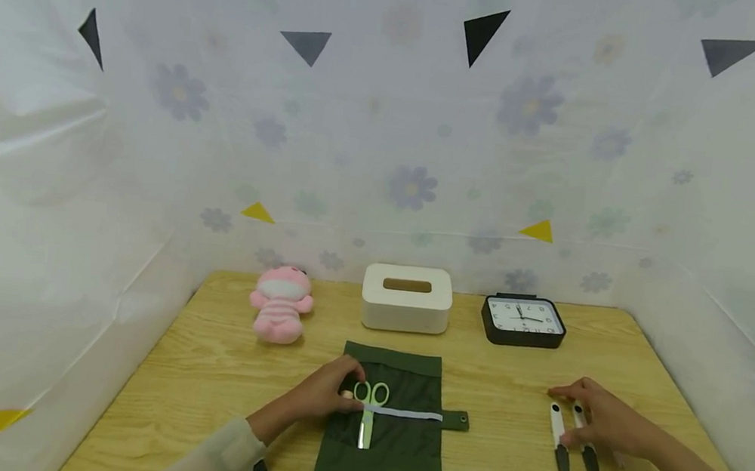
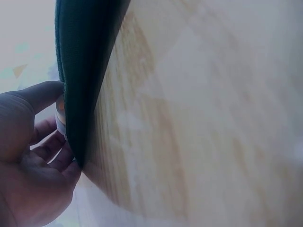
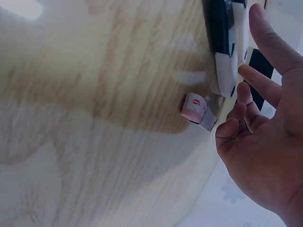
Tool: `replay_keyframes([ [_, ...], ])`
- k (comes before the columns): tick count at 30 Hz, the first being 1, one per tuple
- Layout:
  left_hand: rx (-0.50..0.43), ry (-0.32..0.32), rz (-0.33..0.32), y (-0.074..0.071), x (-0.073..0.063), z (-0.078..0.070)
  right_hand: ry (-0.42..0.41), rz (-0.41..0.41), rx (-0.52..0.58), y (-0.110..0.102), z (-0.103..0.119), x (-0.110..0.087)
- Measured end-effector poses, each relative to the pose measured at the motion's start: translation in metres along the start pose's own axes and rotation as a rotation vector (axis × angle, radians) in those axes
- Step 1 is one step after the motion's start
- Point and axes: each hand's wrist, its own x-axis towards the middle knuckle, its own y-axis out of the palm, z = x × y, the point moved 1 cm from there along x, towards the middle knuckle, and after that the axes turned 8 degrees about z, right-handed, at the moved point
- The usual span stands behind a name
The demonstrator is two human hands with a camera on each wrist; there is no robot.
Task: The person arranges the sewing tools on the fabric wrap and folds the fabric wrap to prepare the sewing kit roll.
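A dark green cloth pouch [image 1: 396,465] lies flat on the table, with a pale elastic band across it. Pale green scissors [image 1: 367,416] lie on the pouch at the band's left end. My left hand [image 1: 328,391] is at the pouch's left edge, thumb and forefinger close to the scissors' handles. A small tan and white round thing [image 2: 60,116] shows between thumb and fingers; whether they grip it is unclear. Over two slim white and dark-grey tools [image 1: 561,439] hovers my right hand [image 1: 615,421], forefinger extended. A rolled measuring tape [image 3: 194,108] lies near the tools.
Along the back of the table stand a pink plush toy [image 1: 281,310], a white tissue box [image 1: 405,315] and a black-framed clock [image 1: 523,321]. White patterned sheeting [image 1: 359,143] surrounds the wooden table [image 1: 200,378] at the back and sides.
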Motion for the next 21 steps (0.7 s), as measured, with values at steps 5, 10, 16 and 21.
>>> replay_keyframes([
  [5, -0.011, 0.001, -0.001, 0.000, 0.000, 0.000, 0.008, -0.009, -0.033, 0.003, 0.000, 0.000],
  [10, -0.014, 0.000, 0.003, 0.000, 0.000, -0.001, 0.029, -0.003, -0.014, 0.001, 0.004, -0.001],
  [16, -0.007, 0.001, 0.001, 0.000, -0.001, -0.003, 0.032, 0.016, -0.007, -0.002, 0.007, 0.001],
  [21, 0.001, -0.001, 0.005, -0.001, -0.001, -0.002, 0.003, -0.009, -0.035, -0.004, 0.010, 0.004],
])
